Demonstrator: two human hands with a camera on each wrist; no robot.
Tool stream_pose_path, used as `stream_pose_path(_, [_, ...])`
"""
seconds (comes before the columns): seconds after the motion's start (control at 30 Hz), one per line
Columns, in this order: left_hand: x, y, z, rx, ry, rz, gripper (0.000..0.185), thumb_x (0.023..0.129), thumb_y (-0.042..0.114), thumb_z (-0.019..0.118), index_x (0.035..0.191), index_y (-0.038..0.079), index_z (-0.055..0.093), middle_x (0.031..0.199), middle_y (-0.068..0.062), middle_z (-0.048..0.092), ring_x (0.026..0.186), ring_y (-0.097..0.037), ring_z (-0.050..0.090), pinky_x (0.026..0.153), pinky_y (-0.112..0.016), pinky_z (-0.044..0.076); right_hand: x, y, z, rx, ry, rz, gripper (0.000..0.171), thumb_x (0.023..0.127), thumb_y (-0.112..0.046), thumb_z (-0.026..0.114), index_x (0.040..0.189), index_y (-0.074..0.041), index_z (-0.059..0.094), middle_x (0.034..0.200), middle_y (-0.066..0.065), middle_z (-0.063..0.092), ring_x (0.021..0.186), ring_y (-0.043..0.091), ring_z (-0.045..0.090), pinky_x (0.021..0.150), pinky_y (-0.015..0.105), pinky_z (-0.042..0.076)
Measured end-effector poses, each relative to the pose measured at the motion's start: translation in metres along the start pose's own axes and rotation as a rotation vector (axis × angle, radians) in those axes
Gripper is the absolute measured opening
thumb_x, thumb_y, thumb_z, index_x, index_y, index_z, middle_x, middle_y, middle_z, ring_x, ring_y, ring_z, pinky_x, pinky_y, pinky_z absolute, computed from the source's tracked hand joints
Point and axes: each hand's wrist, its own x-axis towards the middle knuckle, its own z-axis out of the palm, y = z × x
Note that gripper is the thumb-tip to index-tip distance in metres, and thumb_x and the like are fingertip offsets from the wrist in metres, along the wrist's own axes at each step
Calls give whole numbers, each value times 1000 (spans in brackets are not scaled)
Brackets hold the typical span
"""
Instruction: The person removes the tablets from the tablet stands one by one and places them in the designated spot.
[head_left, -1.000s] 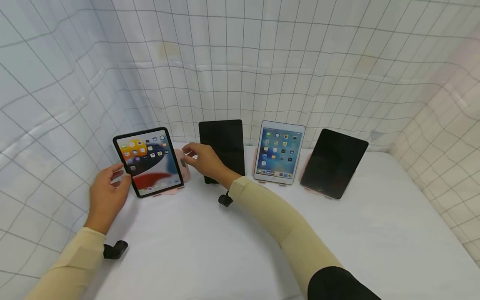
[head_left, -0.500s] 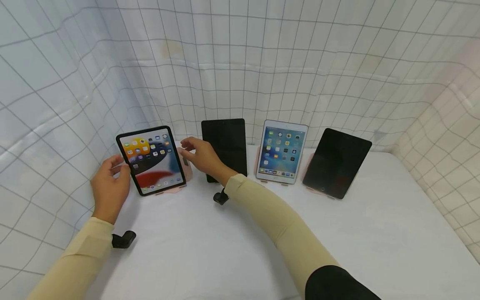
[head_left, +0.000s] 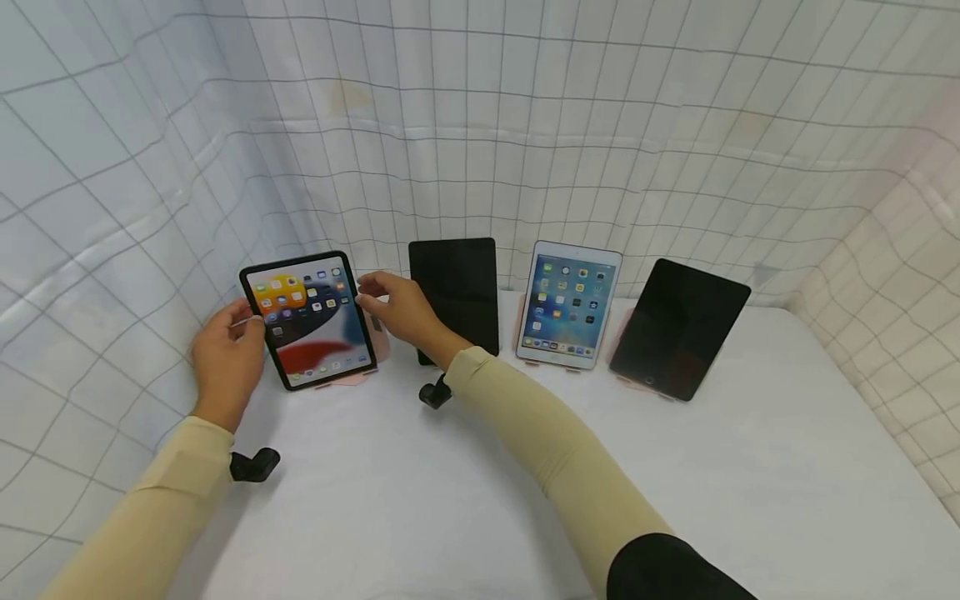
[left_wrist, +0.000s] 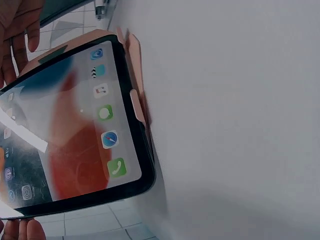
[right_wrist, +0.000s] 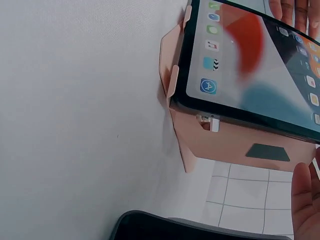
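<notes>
Both hands, left hand (head_left: 225, 354) and right hand (head_left: 397, 312), have closed in to pinch the lit tablet (head_left: 309, 319) by its side edges on its pink stand (right_wrist: 210, 135), far left of the table (head_left: 480, 467), beside three other tablets.

White counter (head_left: 750, 483) enclosed on 3 sides by white grid-lined cloth walls (head_left: 570, 108); lighting even.
</notes>
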Motion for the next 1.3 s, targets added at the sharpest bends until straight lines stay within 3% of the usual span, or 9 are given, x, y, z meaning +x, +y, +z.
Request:
stream_pose_path(0.13, [0, 1, 3, 23, -1, 57, 49, 102, 23, 44, 147, 4, 45, 142, -13, 51, 126, -29, 51, 103, -39, 45, 0, 0, 0, 0, -6, 2, 33, 100, -26, 62, 131, -14, 62, 114, -6, 67, 109, 5, 58, 85, 16, 49])
stream_pose_path(0.4, [0, 0, 2, 50, 22, 31, 46, 103, 19, 41, 146, 5, 46, 140, -14, 53, 125, -28, 51, 101, -37, 46, 2, -3, 2, 9, -26, 5, 43, 100, -27, 61, 141, -15, 55, 115, -4, 66, 94, 6, 58, 69, 17, 49])
stream_pose_path(0.57, [-1, 1, 2, 50, 35, 39, 44, 104, 20, 43, 144, 4, 48, 136, -15, 54, 120, -28, 52, 98, -33, 48, 2, -5, 4, 29, -36, 19, 45, 100, -26, 62, 143, -14, 53, 115, -3, 62, 92, 8, 55, 66, 18, 50])
stream_pose_path(0.67, [-3, 2, 1, 48, 40, 42, 43, 104, 22, 44, 143, 3, 48, 135, -15, 55, 118, -27, 53, 96, -29, 48, 2, -5, 5, 46, -45, 19, 46, 100, -25, 62, 143, -13, 51, 115, -3, 60, 91, 9, 56, 67, 19, 52])
stream_pose_path(0.9, [-5, 2, 1, 33, 60, 61, 41, 105, 23, 46, 141, 3, 49, 130, -15, 56, 114, -24, 52, 90, -25, 47, -1, -7, 6, -25, 2, -33, 39, 100, -25, 61, 137, -11, 55, 128, -1, 58, 114, 6, 52, 97, 19, 44])
stream_pose_path(1.1, [-7, 0, 2, 7, 73, 38, 39, 106, 23, 44, 139, 2, 50, 129, -15, 55, 116, -24, 51, 87, -24, 46, -2, -5, 9, 13, 39, -72, 29, 101, -22, 61, 127, -11, 59, 117, -2, 61, 105, 6, 53, 92, 18, 45])
stream_pose_path(1.3, [-8, -2, 1, 6, 81, 48, 39, 106, 24, 45, 137, 1, 51, 126, -14, 56, 106, -17, 51, 78, -17, 43, -3, -3, 12, 97, 72, -72, 19, 102, -20, 58, 119, -11, 60, 105, -4, 62, 94, 6, 55, 81, 16, 46])
